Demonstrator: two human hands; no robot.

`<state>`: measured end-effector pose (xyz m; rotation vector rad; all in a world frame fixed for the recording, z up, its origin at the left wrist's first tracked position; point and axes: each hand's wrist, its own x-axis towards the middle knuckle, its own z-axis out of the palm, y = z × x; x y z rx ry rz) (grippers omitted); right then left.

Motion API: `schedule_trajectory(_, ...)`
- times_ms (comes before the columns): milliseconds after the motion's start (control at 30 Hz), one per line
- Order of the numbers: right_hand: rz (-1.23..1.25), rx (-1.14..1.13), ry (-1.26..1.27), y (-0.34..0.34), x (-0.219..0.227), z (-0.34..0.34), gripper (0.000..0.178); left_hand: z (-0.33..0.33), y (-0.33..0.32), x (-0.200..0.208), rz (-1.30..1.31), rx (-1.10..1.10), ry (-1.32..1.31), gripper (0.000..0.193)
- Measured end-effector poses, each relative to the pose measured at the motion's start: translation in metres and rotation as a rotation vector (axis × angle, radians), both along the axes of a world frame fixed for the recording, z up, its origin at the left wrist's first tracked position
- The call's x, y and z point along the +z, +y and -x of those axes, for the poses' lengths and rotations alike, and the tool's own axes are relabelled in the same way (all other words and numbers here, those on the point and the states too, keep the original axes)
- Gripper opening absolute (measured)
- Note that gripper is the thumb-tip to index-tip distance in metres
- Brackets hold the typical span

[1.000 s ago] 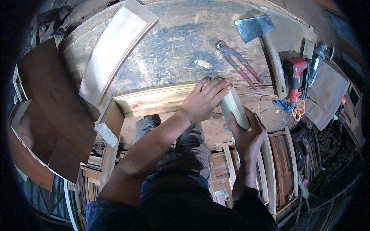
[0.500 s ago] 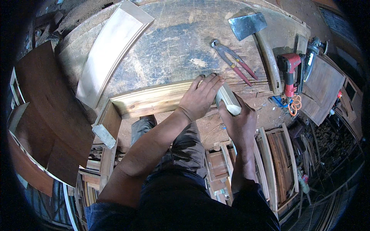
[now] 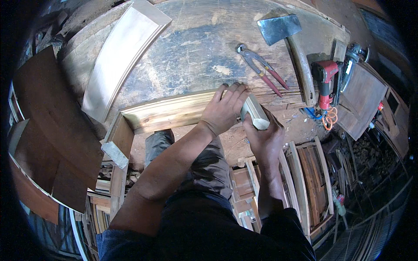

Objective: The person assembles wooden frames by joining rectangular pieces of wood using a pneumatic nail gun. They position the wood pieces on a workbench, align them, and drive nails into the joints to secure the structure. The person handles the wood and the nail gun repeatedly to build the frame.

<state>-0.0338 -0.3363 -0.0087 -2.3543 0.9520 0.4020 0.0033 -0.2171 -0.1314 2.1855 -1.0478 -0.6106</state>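
A three-sided wooden frame lies at the table's near edge. Its long board point(image 3: 170, 109) has pale grain, and a short end piece point(image 3: 118, 138) sticks out toward me at the left. My left hand point(image 3: 224, 106) presses over the long board at the right corner, fingers curled across its far edge. My right hand point(image 3: 266, 134) is wrapped round the right end piece point(image 3: 254, 114), thumb on the near side, other fingers mostly hidden behind it. Red-handled pincers point(image 3: 263, 69) lie just beyond my hands. The joint between the two pieces is partly covered by my left fingers.
On the worn wooden table point(image 3: 191, 56) lie a curved pale moulding point(image 3: 124, 56), a hatchet point(image 3: 281, 30), a red nail gun point(image 3: 325, 74) with orange hose, and an angle grinder point(image 3: 349, 65). Brown curved panels point(image 3: 61, 130) stand left; wooden frames point(image 3: 311, 182) stand below right.
Both hands keep their hold on the frame. The right hand shifts very slightly left and up in the picture, while the whole view drifts a little left.
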Motion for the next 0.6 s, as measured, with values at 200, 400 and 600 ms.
schedule_trajectory(200, -0.011, 0.004, -0.086, -0.002, -0.003, -0.001, 0.037, 0.0, -0.002, 0.002, -0.05, -0.032, -0.035, 0.071)
schedule_trajectory(400, -0.371, -0.025, -0.09, -0.036, 0.01, -0.003, 0.041, -0.005, -0.005, 0.012, -0.145, -0.074, 0.032, 0.079)
schedule_trajectory(600, 0.19, 0.3, -0.301, -0.08, -0.03, -0.021, 0.056, 0.002, -0.004, 0.003, -0.115, -0.026, 0.012, 0.094)
